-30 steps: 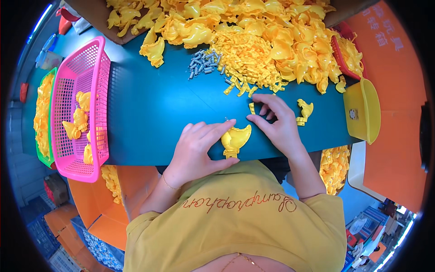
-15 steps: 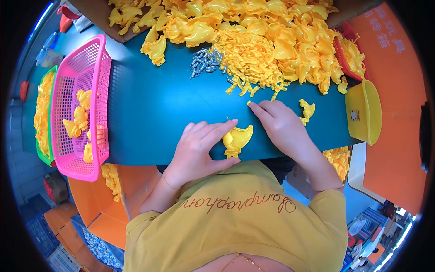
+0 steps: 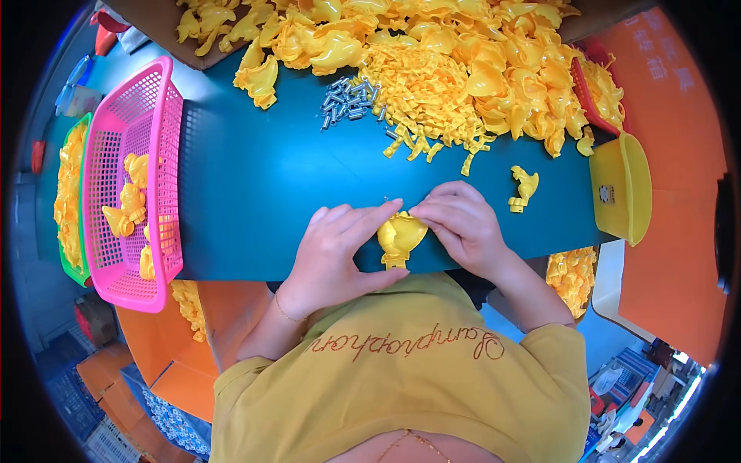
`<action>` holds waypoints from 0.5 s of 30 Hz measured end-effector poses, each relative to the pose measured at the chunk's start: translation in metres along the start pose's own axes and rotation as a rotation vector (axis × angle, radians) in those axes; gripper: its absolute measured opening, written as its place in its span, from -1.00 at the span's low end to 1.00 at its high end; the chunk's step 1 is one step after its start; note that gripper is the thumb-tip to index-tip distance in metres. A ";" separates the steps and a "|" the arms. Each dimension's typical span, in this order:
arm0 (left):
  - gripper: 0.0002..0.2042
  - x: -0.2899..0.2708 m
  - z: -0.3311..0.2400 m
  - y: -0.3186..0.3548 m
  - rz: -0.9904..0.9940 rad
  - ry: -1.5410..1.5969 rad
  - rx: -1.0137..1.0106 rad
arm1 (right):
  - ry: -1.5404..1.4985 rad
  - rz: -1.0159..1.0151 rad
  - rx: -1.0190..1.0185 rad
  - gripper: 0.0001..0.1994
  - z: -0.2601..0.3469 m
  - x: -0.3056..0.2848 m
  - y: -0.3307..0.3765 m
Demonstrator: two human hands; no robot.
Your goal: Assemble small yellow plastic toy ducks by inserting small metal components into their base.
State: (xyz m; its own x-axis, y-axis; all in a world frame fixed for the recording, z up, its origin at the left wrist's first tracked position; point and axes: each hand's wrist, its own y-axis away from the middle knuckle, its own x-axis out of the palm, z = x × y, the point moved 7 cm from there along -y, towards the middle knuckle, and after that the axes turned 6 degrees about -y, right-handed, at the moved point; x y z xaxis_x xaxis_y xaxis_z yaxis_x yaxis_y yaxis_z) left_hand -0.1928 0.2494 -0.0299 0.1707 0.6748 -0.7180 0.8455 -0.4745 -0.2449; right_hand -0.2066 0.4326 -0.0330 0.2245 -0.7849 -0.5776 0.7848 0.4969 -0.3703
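Close to the table's near edge, a yellow plastic duck-like shell (image 3: 400, 238) lies hollow side up. My left hand (image 3: 328, 245) grips it between thumb and index finger, the other fingers bent behind. A small metal bit shows by the index fingertip. My right hand (image 3: 461, 231) is at the shell's upper right edge with its fingers pinched together; the small yellow plastic piece it carried is now hidden by the fingers. Right of that hand, another yellow plastic part (image 3: 524, 187) rests on the blue-green table (image 3: 255, 193).
Beyond my hands are heaps of small yellow pieces (image 3: 421, 96), larger yellow shells (image 3: 532, 85) and silvery metal cylinders (image 3: 349, 100). A pink basket (image 3: 168, 208) with yellow figures stands left, beside a green tray (image 3: 83, 272). On the right stand a yellow bin (image 3: 621, 193) and a red basket (image 3: 587, 96).
My right hand has come left and down from near the heap of small pieces to the shell, bringing a small yellow piece. My left hand keeps its hold on the shell.
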 end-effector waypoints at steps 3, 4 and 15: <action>-0.14 0.002 0.001 0.001 0.023 -0.011 -0.028 | 0.094 -0.012 -0.016 -0.73 0.002 0.002 0.004; -0.14 0.002 0.001 0.000 0.005 -0.003 -0.018 | 0.114 -0.024 -0.017 -0.72 0.002 0.002 0.004; -0.20 0.004 0.000 0.000 0.039 -0.033 -0.046 | 0.404 0.100 -0.033 -0.57 0.023 0.009 0.014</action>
State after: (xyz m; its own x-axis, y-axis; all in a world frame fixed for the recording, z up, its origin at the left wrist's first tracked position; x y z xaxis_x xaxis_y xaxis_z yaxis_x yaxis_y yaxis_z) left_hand -0.1918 0.2520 -0.0327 0.1877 0.6370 -0.7476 0.8611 -0.4729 -0.1868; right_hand -0.1800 0.4239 -0.0272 0.0490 -0.5267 -0.8487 0.7501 0.5805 -0.3169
